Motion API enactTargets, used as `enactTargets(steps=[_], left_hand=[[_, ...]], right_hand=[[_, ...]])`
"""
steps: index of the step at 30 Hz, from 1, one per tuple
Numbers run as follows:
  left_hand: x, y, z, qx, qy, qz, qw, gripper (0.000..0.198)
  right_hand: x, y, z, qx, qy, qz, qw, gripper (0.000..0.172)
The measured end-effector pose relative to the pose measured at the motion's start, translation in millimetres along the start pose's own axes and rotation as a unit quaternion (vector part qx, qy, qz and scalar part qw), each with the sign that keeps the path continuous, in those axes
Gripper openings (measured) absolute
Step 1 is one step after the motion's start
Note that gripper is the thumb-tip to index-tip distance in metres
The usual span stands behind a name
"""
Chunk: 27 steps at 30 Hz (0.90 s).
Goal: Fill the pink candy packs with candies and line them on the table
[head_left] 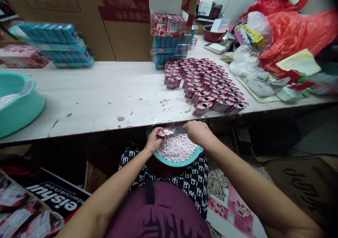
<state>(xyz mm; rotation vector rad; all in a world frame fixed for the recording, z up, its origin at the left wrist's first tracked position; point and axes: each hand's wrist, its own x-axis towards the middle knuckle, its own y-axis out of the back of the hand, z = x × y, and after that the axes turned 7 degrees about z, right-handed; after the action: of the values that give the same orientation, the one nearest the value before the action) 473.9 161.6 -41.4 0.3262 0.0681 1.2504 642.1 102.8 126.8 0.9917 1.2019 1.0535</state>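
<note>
A turquoise bowl (175, 164) full of small pale pink candies (177, 149) rests on my lap, under the table's front edge. Over its left rim, my left hand (153, 141) grips a small red-and-white oval tin (161, 133). My right hand (198, 133) is closed around the handle end of a shiny scoop (178, 130), which is blurred. White candies (168, 132) lie at the scoop's tip, against the tin's mouth; I cannot tell how many are inside the tin.
Rows of open oval tins (211, 86) stand on the white table (105, 97). Behind them are stacked display boxes (169, 42). A larger turquoise basin (23, 104) is at left, near blue boxes (56, 44). Red plastic bags (295, 37) crowd the right side. A carton (303, 188) sits below.
</note>
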Motion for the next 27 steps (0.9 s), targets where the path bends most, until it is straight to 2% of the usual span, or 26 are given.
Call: enactTargets(steps=[2,4,7,9,11,13,15,17,18,20,22,23,25,27], left_hand=[[-1,0.5,-1,-0.022,0.015,0.005,1.0,0.034],[-1,2.6,-1,-0.056,0.032,0.004,0.998,0.035],[-3,7.7,-1,-0.103,0.056,0.005,0.993,0.04],[-4,10.7,-1,-0.124,0.077,0.012,0.989,0.044],[-4,12.9,0,-0.135,0.098,0.021,0.986,0.047],[-5,14.7,1,-0.13,0.109,0.029,0.985,0.047],[-5,17.1,4,-0.116,0.109,0.03,0.987,0.046],[-6,19.7,7,-0.101,0.105,0.026,0.989,0.046],[-6,20.7,8,-0.093,0.102,0.022,0.99,0.046],[-7,20.6,10,-0.077,0.088,0.01,0.993,0.043],[-6,17.0,13,-0.059,0.068,-0.005,0.996,0.04],[-6,14.0,14,-0.05,0.058,-0.011,0.997,0.039],[-5,7.1,19,-0.035,0.037,-0.018,0.999,0.036],[-5,1.5,25,-0.029,0.019,-0.022,0.999,0.036]], right_hand=[[-3,12,-7,-0.017,0.015,0.007,1.0,0.033],[-10,19,-2,-0.023,0.016,0.015,1.0,0.032],[-25,9,25,-0.017,-0.031,0.028,0.999,0.034],[-33,-18,45,-0.001,-0.077,0.014,0.997,0.036],[-38,-59,58,0.029,-0.11,-0.022,0.993,0.034],[-38,-105,62,0.085,-0.132,-0.034,0.987,0.033],[-36,-144,62,0.173,-0.156,-0.018,0.972,0.034],[-35,-168,65,0.273,-0.174,0.005,0.946,0.033],[-35,-172,68,0.32,-0.175,0.016,0.931,0.032],[-35,-166,74,0.395,-0.165,0.045,0.903,0.03],[-35,-145,78,0.437,-0.134,0.075,0.886,0.03],[-35,-130,77,0.438,-0.113,0.09,0.887,0.03],[-35,-97,69,0.391,-0.071,0.117,0.91,0.03],[-36,-66,57,0.293,-0.041,0.132,0.946,0.031]])
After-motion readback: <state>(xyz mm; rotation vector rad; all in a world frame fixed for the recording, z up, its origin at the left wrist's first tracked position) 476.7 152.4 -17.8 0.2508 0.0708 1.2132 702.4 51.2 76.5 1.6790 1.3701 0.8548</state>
